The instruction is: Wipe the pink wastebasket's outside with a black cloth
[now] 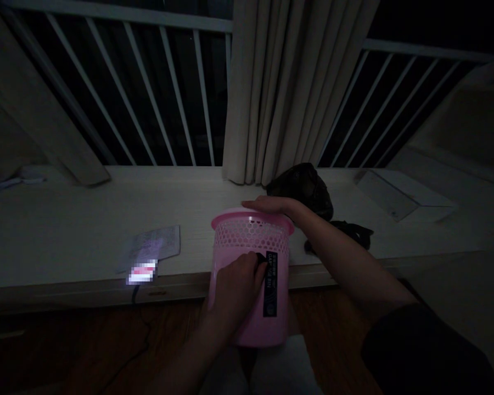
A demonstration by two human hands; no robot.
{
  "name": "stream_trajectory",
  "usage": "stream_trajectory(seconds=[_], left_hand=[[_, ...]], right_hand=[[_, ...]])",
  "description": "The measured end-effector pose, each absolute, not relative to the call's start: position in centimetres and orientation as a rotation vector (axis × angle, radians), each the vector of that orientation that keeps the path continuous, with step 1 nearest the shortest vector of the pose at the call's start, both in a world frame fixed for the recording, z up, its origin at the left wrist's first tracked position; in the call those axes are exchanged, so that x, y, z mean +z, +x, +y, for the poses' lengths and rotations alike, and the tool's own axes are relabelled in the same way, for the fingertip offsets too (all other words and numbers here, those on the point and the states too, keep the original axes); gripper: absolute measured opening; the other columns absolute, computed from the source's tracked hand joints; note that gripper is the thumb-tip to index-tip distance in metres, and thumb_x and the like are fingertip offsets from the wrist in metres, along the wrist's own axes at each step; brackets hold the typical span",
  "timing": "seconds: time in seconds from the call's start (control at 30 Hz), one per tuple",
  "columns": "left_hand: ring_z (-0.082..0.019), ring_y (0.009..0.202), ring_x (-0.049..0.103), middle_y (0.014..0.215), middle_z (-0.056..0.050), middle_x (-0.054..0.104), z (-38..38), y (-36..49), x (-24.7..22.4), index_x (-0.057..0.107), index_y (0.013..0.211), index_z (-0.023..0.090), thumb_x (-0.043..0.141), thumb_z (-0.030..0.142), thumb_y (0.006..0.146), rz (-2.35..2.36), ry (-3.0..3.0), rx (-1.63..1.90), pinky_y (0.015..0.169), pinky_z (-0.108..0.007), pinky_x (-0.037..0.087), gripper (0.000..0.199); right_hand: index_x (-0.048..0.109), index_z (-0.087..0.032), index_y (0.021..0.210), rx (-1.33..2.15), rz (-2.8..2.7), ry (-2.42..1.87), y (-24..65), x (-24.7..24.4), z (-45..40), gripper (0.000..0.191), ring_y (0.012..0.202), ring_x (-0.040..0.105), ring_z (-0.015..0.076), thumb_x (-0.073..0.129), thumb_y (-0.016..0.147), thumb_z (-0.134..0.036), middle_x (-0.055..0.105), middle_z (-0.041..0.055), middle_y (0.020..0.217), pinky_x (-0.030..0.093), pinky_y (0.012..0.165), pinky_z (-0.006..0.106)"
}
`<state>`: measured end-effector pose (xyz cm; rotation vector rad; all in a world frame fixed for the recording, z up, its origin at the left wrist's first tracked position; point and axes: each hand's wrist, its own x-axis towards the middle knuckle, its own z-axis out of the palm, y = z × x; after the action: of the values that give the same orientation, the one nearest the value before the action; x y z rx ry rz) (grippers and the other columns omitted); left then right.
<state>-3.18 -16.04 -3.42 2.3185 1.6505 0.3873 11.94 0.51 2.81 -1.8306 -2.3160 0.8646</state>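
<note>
A pink garbage bin with a honeycomb band near its rim stands in front of me, above my legs. Its black label has light print, and the label's upper left edge looks lifted. My left hand lies against the front of the bin, its fingers closed in a pinch on that edge. My right hand rests over the bin's far rim, and its fingers hold the rim from above. The bin's inside is hidden.
Behind the bin is a pale ledge with a black bag, a dark strapped item, a white box and a paper. A pixelated bright device with a cable sits at the ledge's front edge. Curtains hang behind.
</note>
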Motion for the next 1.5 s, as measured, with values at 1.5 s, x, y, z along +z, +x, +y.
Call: stream_trajectory(seconds=[1.5], left_hand=[[-0.018, 0.067, 0.061, 0.075, -0.001, 0.064, -15.9, -3.9, -4.9, 0.058, 0.083, 0.02, 0.052, 0.029, 0.093, 1.63, 2.322, 0.587, 0.057, -0.027, 0.03, 0.015]], right_hand=[[0.074, -0.023, 0.098, 1.346, -2.288, -1.251, 8.0, 0.4, 5.4, 0.018, 0.108, 0.063, 0.017, 0.059, 0.089, -0.029, 0.07, 0.0012, 0.114, 0.046, 0.096, 0.027]])
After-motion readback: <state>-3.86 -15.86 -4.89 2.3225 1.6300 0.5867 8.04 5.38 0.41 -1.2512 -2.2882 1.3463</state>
